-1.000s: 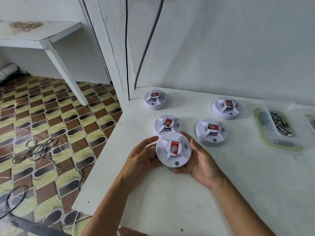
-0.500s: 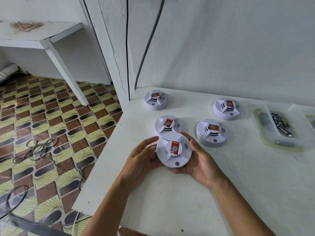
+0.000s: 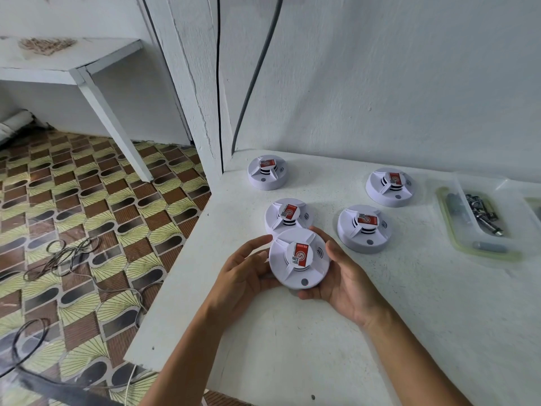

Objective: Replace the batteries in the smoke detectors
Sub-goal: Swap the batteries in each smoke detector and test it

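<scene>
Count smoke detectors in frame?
5. One held in both hands; one just behind it; one by the wall corner; two at right. None apparently hidden.

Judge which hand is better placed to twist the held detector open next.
Probably the right hand: it cups the held detector from underneath, thumb on the rim, a firmer purchase for turning. The left hand grips only its left edge and could steady it.

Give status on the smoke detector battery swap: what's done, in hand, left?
Done: nothing visibly; no detector is open. In hand: one closed detector, face up, held by left hand and right hand. Left: four closed detectors on the table, the nearest just behind.
</scene>
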`<control>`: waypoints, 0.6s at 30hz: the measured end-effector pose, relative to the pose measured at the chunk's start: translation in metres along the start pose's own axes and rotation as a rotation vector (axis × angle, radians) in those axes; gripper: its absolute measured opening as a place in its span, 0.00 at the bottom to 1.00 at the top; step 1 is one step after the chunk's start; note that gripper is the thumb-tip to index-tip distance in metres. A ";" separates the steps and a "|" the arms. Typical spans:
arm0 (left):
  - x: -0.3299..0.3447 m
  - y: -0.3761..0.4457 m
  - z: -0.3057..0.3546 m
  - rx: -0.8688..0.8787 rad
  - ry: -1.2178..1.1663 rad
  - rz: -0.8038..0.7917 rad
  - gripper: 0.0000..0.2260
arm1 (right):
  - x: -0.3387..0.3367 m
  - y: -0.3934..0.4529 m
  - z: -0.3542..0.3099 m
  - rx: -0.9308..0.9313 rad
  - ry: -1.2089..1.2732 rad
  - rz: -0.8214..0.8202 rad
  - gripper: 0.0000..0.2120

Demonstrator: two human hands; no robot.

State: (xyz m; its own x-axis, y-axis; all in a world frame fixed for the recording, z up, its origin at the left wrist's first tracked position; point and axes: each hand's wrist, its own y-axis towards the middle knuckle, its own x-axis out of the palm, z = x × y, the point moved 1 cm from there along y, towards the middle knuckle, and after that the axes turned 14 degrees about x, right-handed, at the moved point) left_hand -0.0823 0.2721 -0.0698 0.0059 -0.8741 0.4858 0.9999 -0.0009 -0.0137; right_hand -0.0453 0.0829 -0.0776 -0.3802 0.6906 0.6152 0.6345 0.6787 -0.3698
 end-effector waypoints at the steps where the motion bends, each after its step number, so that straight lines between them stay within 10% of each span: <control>1: 0.000 0.000 0.000 0.000 -0.005 0.005 0.21 | 0.000 0.000 0.000 0.000 -0.002 0.002 0.39; 18: 0.001 -0.001 0.001 -0.001 0.008 0.002 0.21 | -0.002 -0.001 0.000 -0.004 -0.040 -0.001 0.38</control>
State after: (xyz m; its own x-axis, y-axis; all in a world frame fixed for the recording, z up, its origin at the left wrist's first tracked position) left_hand -0.0831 0.2720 -0.0686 0.0079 -0.8780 0.4787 0.9999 0.0003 -0.0159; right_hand -0.0450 0.0809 -0.0791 -0.4073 0.6996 0.5871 0.6369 0.6783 -0.3664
